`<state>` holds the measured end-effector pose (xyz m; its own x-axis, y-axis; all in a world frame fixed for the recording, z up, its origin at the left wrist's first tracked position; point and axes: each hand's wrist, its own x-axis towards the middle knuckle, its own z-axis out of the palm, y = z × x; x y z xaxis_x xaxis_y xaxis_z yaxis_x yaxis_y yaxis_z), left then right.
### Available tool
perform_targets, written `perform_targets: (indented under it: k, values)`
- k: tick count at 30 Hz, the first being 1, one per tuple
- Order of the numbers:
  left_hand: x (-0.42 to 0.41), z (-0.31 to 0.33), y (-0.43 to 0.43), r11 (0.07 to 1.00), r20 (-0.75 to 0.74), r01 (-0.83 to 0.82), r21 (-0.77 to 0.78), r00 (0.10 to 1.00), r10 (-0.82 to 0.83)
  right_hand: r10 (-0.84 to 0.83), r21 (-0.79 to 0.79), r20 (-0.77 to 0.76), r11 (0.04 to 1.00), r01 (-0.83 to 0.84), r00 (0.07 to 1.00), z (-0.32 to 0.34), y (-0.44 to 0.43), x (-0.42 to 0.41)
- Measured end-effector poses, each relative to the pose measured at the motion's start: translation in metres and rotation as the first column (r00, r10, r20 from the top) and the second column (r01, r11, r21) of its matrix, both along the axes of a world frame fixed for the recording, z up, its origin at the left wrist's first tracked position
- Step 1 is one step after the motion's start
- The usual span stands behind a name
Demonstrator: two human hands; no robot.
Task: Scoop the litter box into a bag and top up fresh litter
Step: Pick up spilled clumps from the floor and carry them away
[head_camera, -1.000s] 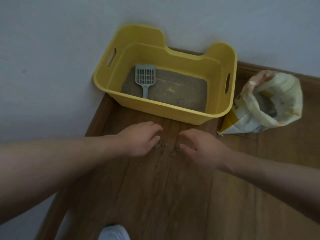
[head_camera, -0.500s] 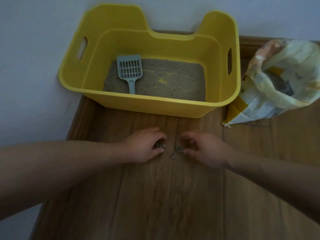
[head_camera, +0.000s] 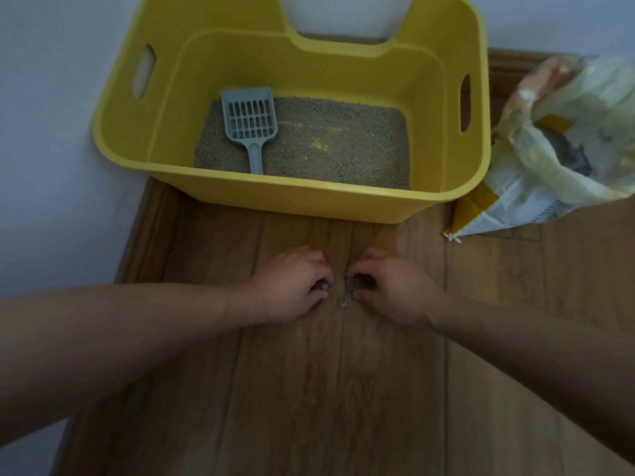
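Observation:
A yellow litter box (head_camera: 309, 197) stands against the wall with a thin layer of grey litter (head_camera: 343, 142) inside. A grey slotted scoop (head_camera: 251, 121) lies on the litter at the left. On the wooden floor in front, my left hand (head_camera: 292, 286) has its fingers curled around small grey litter clumps (head_camera: 322, 286). My right hand (head_camera: 391, 286) pinches more clumps just to the right. A few loose clumps (head_camera: 343, 302) lie on the floor between the two hands. An open litter bag (head_camera: 556, 149) slumps to the right of the box.
A white wall runs along the left and the back. A wooden skirting strip (head_camera: 144, 235) borders the floor at the left. Bare wooden floor (head_camera: 343, 389) stretches toward me below my hands.
Both hands have closed their fingers onto the clumps on the floor. The view has moved nearer, so the box and bag appear larger and higher.

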<state>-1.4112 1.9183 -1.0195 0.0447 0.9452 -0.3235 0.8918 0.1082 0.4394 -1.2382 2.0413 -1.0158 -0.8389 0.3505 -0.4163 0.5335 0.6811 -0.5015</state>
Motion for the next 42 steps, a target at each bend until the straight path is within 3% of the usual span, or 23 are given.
perform_targets:
  k: [6,14,32,42]
  values:
    - [0.003,0.01,-0.002,0.998,0.041,-0.037,0.046,0.999,0.035,-0.01,0.019,-0.093,1.0,0.012,0.996,0.006,0.0,0.002]
    - [0.018,0.019,-0.002,0.999,0.046,-0.032,-0.012,0.998,0.032,-0.279,-0.118,-0.14,0.957,0.264,0.95,0.017,-0.002,0.017]
    - [0.027,-0.001,0.013,0.995,0.005,0.065,-0.07,0.998,-0.064,-0.206,-0.038,-0.049,0.978,0.204,0.977,-0.003,0.003,0.032]
    - [0.027,-0.002,0.015,0.999,0.091,-0.026,-0.021,0.995,0.028,-0.249,-0.022,-0.084,0.968,0.248,0.965,-0.004,0.004,0.028]
